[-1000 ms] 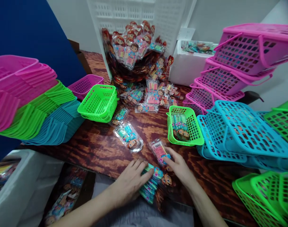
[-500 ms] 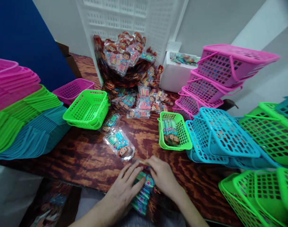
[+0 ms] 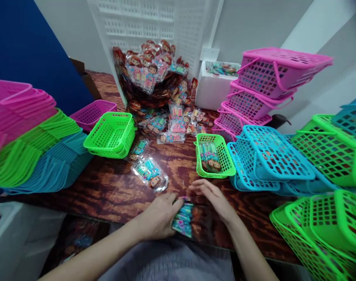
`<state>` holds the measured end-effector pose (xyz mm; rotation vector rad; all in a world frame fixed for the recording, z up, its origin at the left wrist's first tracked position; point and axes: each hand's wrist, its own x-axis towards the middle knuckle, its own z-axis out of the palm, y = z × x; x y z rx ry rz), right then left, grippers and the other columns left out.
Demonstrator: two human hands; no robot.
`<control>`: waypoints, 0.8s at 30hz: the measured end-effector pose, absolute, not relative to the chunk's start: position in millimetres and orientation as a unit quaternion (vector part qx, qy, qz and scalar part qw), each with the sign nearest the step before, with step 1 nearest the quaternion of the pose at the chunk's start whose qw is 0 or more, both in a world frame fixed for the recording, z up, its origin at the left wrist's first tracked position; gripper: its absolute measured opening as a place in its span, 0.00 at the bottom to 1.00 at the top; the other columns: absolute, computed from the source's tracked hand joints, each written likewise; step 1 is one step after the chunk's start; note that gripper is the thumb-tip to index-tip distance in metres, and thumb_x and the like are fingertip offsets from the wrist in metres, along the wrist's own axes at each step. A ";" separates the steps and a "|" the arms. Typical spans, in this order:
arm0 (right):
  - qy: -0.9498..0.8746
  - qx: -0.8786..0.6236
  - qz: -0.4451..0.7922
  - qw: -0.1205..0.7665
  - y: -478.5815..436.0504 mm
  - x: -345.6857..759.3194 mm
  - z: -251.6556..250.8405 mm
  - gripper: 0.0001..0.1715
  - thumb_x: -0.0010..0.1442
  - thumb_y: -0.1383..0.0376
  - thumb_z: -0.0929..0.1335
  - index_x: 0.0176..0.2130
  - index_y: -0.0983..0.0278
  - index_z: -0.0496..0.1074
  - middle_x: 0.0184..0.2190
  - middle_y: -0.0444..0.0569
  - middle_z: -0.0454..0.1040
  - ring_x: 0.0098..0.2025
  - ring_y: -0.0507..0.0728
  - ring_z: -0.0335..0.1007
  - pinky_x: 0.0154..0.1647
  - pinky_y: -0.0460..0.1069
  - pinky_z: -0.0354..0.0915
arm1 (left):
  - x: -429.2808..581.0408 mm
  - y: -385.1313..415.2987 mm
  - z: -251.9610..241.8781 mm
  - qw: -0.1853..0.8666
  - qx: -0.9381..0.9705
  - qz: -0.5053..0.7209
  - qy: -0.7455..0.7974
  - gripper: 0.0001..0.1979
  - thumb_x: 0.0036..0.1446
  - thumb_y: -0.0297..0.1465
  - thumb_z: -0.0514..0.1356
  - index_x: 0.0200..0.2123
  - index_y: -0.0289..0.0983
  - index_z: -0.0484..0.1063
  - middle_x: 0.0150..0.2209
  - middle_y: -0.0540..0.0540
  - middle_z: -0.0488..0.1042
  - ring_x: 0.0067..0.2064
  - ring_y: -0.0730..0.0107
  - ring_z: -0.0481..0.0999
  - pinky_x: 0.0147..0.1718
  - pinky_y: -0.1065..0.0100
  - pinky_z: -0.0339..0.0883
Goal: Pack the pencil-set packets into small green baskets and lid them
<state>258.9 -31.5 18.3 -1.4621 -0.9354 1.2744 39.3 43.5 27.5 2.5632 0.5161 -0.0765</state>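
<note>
At the front edge of the table, my left hand (image 3: 161,215) is closed round the left side of a row of cartoon-character packets (image 3: 183,220), clear bags with blue and green sticks inside. My right hand (image 3: 214,198) hovers just right of them, its fingers stretched out and holding nothing. Beyond my hands, one loose packet (image 3: 150,172) lies flat, with another packet (image 3: 139,148) behind it. A small green basket (image 3: 219,171) ahead of my right hand contains several upright packets (image 3: 209,157).
Nested baskets (image 3: 43,128) in pink, green and blue rise at the left, near a green basket (image 3: 109,134). Filled pink baskets (image 3: 262,80), blue baskets (image 3: 278,156) and green baskets (image 3: 318,226) crowd the right. A white crate (image 3: 139,25) spills packets at the back.
My right hand has come off the packets and opened. My left hand has shifted down and left, now gripping their left side. The packets sit closer together on the table edge.
</note>
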 end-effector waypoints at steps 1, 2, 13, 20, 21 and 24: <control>-0.341 -0.597 0.512 0.515 -37.5 259.5 14.1 0.28 0.65 0.43 0.64 0.51 0.59 0.72 0.51 0.53 0.78 0.56 0.62 0.71 0.60 0.59 0.61 | 39.5 46.1 26.9 0.299 0.928 -0.009 0.224 0.27 0.46 0.32 0.64 0.52 0.36 0.68 0.49 0.38 0.73 0.51 0.48 0.73 0.50 0.53 0.68; -0.300 -0.591 0.505 0.553 -44.7 257.9 10.2 0.31 0.65 0.41 0.62 0.55 0.58 0.70 0.55 0.54 0.75 0.60 0.62 0.68 0.63 0.60 0.58 | 38.8 48.3 25.7 0.352 0.898 0.018 0.262 0.28 0.44 0.32 0.65 0.52 0.36 0.68 0.48 0.40 0.74 0.49 0.50 0.74 0.49 0.55 0.68; -0.282 -0.512 0.447 0.677 -42.8 244.0 70.8 0.44 0.60 0.49 0.72 0.68 0.50 0.55 0.69 0.46 0.58 0.69 0.61 0.54 0.67 0.59 0.57 | 121.1 60.8 73.0 0.840 0.410 0.260 0.245 0.29 0.43 0.38 0.74 0.49 0.32 0.75 0.43 0.39 0.81 0.44 0.51 0.81 0.47 0.57 0.73; -0.299 -0.690 0.224 0.620 36.5 332.5 63.5 0.38 0.63 0.44 0.61 0.61 0.65 0.66 0.55 0.57 0.75 0.55 0.63 0.73 0.54 0.57 0.69 | 237.4 102.7 79.2 0.891 0.248 0.261 0.277 0.13 0.56 0.30 0.66 0.44 0.30 0.75 0.39 0.40 0.81 0.41 0.57 0.82 0.48 0.58 0.73; -0.305 -0.718 0.199 0.593 41.0 339.9 56.4 0.37 0.63 0.44 0.60 0.60 0.66 0.67 0.54 0.57 0.76 0.54 0.63 0.73 0.54 0.57 0.69 | 243.9 107.4 74.9 0.891 0.249 0.243 0.291 0.11 0.58 0.29 0.64 0.43 0.29 0.75 0.37 0.39 0.81 0.39 0.57 0.82 0.47 0.58 0.74; -0.324 -0.772 0.148 0.527 45.3 349.0 40.4 0.31 0.64 0.51 0.59 0.58 0.65 0.69 0.53 0.57 0.76 0.56 0.63 0.71 0.56 0.58 0.66 | 254.0 116.8 59.6 0.886 0.250 0.206 0.331 0.08 0.61 0.28 0.62 0.41 0.28 0.74 0.35 0.39 0.80 0.37 0.59 0.82 0.43 0.58 0.75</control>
